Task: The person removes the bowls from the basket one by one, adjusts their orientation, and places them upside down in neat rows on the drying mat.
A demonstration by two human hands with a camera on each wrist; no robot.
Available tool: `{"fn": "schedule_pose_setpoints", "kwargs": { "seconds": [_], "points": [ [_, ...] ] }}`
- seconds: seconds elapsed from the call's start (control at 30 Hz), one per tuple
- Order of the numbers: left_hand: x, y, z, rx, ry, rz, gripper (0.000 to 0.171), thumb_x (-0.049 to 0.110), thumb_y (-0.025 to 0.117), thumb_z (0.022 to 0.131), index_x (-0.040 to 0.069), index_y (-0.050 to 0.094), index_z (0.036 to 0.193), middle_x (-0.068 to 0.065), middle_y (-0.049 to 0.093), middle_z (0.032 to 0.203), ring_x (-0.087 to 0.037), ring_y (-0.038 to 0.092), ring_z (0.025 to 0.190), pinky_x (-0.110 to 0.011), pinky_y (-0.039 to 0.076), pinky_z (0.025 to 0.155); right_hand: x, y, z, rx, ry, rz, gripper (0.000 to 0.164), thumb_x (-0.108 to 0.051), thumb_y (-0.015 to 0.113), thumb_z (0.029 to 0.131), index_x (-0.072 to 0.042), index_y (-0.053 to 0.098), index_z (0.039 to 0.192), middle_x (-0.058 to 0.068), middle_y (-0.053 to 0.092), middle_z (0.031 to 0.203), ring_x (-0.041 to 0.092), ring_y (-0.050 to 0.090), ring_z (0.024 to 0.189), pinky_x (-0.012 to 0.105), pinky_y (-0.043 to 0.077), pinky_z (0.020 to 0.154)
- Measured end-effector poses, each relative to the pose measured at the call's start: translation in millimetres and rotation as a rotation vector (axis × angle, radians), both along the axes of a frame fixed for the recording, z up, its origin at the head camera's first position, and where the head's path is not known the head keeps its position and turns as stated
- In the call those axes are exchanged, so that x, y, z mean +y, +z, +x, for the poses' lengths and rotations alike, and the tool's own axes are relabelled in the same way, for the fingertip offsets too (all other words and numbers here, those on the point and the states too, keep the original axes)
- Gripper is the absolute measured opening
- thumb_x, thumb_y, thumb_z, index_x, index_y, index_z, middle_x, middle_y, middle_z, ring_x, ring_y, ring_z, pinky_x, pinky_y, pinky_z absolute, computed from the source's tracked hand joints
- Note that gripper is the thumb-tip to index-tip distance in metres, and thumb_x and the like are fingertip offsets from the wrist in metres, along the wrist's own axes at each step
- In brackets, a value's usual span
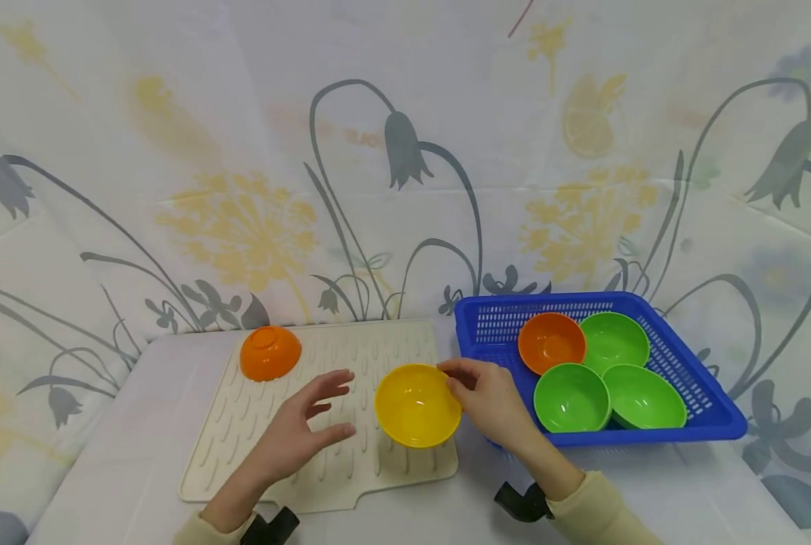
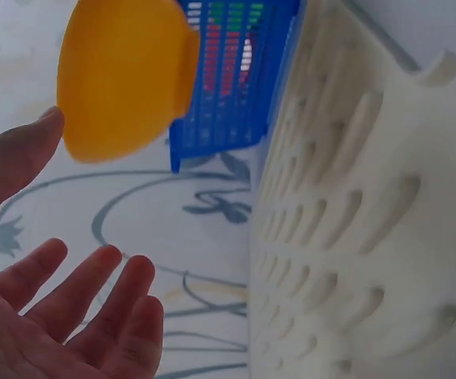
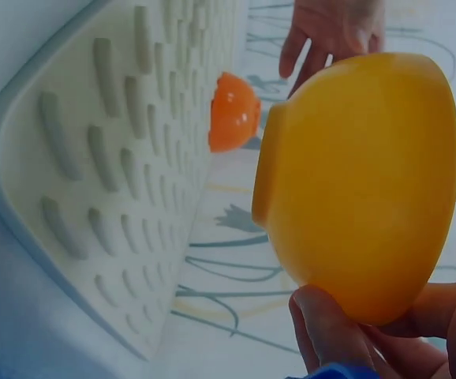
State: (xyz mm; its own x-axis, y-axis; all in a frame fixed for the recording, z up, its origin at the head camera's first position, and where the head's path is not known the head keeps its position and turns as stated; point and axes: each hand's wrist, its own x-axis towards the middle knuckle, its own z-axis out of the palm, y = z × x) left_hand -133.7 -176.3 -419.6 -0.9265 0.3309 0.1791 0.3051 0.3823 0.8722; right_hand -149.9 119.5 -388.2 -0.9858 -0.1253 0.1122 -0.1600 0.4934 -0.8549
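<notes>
A yellow bowl (image 1: 417, 407) is held upright above the cream ridged drying mat (image 1: 323, 356). My right hand (image 1: 490, 397) pinches its right rim between thumb and fingers; the right wrist view shows the bowl (image 3: 362, 181) from its side, clear of the mat. To the left of the bowl, my left hand (image 1: 299, 435) hangs over the mat with fingers spread and nothing held. In the left wrist view its thumb appears close to the bowl (image 2: 125, 79); whether they touch I cannot tell. An orange bowl (image 1: 269, 353) lies upside down at the mat's back left corner.
On the right stands a blue slotted basket (image 1: 708, 401). Inside it are an orange bowl (image 1: 552, 343) and several green bowls, one green bowl (image 1: 572, 398) near the front edge. Behind the table hangs a flower-patterned cloth (image 1: 405, 227).
</notes>
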Motion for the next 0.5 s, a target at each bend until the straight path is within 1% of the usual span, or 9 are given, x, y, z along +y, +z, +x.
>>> {"fn": "schedule_pose_setpoints", "kwargs": {
  "seconds": [0.1, 0.17, 0.27, 0.33, 0.4, 0.5],
  "points": [
    [11.9, -1.0, 7.9, -0.051, -0.042, 0.045, 0.071, 0.026, 0.080, 0.086, 0.023, 0.045, 0.147, 0.001, 0.051, 0.146, -0.023, 0.053, 0.128, -0.052, 0.043, 0.104, -3.4, -1.5, 1.2, 0.018, -0.008, -0.009, 0.020, 0.000, 0.065, 0.094, -0.007, 0.073, 0.111, 0.005, 0.072, 0.105, 0.020, 0.068, 0.092, 0.035, 0.059, 0.080],
    [18.3, -2.0, 12.2, -0.077, -0.052, 0.085, 0.075, 0.024, 0.081, 0.085, 0.024, 0.042, 0.149, 0.001, 0.049, 0.148, -0.024, 0.053, 0.127, -0.052, 0.044, 0.103, -6.2, -2.2, 1.3, 0.022, -0.013, -0.016, 0.020, 0.000, 0.065, 0.094, -0.007, 0.074, 0.111, 0.005, 0.072, 0.105, 0.020, 0.068, 0.092, 0.034, 0.059, 0.079],
    [26.4, -3.3, 16.2, -0.099, -0.045, 0.135, 0.078, 0.019, 0.081, 0.085, 0.022, 0.040, 0.150, -0.001, 0.045, 0.150, -0.027, 0.053, 0.126, -0.053, 0.046, 0.101, -10.7, -1.5, 2.4, 0.019, -0.013, -0.036, 0.021, 0.000, 0.064, 0.095, -0.006, 0.073, 0.112, 0.006, 0.072, 0.106, 0.021, 0.068, 0.093, 0.033, 0.060, 0.078],
    [30.1, -3.9, 18.3, -0.118, -0.028, 0.154, 0.080, 0.017, 0.082, 0.084, 0.021, 0.038, 0.152, -0.001, 0.044, 0.152, -0.027, 0.052, 0.126, -0.054, 0.046, 0.101, -13.4, -1.0, 3.7, 0.018, -0.010, -0.047, 0.021, 0.000, 0.063, 0.095, -0.005, 0.073, 0.113, 0.007, 0.072, 0.106, 0.022, 0.069, 0.094, 0.033, 0.060, 0.078],
    [33.1, -4.0, 19.8, -0.134, -0.015, 0.158, 0.082, 0.017, 0.082, 0.084, 0.018, 0.037, 0.152, -0.003, 0.042, 0.153, -0.028, 0.052, 0.126, -0.052, 0.047, 0.100, -15.3, -0.9, 4.8, 0.022, -0.011, -0.055, 0.021, 0.001, 0.063, 0.095, -0.004, 0.072, 0.114, 0.008, 0.072, 0.107, 0.023, 0.069, 0.094, 0.034, 0.060, 0.078],
    [35.8, -3.2, 22.1, -0.157, -0.003, 0.148, 0.082, 0.021, 0.082, 0.084, 0.018, 0.037, 0.153, -0.003, 0.041, 0.154, -0.027, 0.051, 0.126, -0.051, 0.048, 0.100, -17.3, -1.8, 5.8, 0.038, -0.010, -0.057, 0.022, 0.001, 0.063, 0.095, -0.004, 0.072, 0.114, 0.008, 0.072, 0.108, 0.023, 0.069, 0.096, 0.035, 0.059, 0.081]
  ]
}}
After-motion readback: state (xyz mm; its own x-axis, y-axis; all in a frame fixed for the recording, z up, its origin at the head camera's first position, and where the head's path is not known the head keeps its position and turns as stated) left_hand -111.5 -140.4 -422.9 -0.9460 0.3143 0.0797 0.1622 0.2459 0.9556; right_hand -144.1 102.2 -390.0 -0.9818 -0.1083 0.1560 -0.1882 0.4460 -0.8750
